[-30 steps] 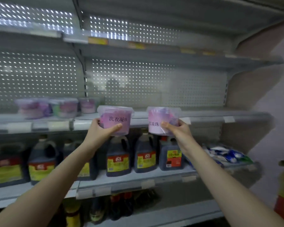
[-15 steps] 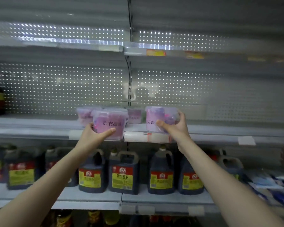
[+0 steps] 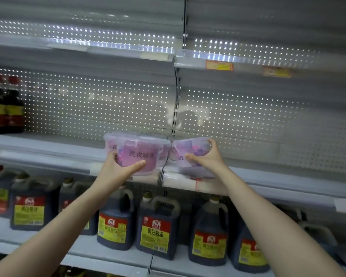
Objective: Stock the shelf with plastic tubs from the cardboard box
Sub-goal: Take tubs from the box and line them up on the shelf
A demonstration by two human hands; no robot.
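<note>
Both arms reach up and forward, forearms converging on the middle shelf (image 3: 48, 154). Left hand (image 3: 116, 166) grips a plastic tub (image 3: 142, 154) from below-left: thumb laid across the lower front, fingers (image 3: 113, 155) curled round the left wall. Right hand (image 3: 207, 159) grips a second tub (image 3: 188, 148) from the right, thumb on the front face, fingers wrapped round the far side up to the rim. Both sets of fingers are closed on their tubs. Left tub is upright, lid on top, printed label facing the camera; it sits at the shelf's front lip, and I can't tell whether its base touches. Right tub is tipped a little, rim slanting, label partly hidden by the thumb, base at the front edge just right of the upright post. The two tubs are nearly touching side by side. They're translucent, with pink and purple contents; individual pieces are too blurred to make out. More tubs (image 3: 110, 144) stand directly behind the left one on the same shelf. Dark bottles (image 3: 5, 108) are at the far left of that shelf, and soy sauce jugs (image 3: 157, 230) line the shelf below.
</note>
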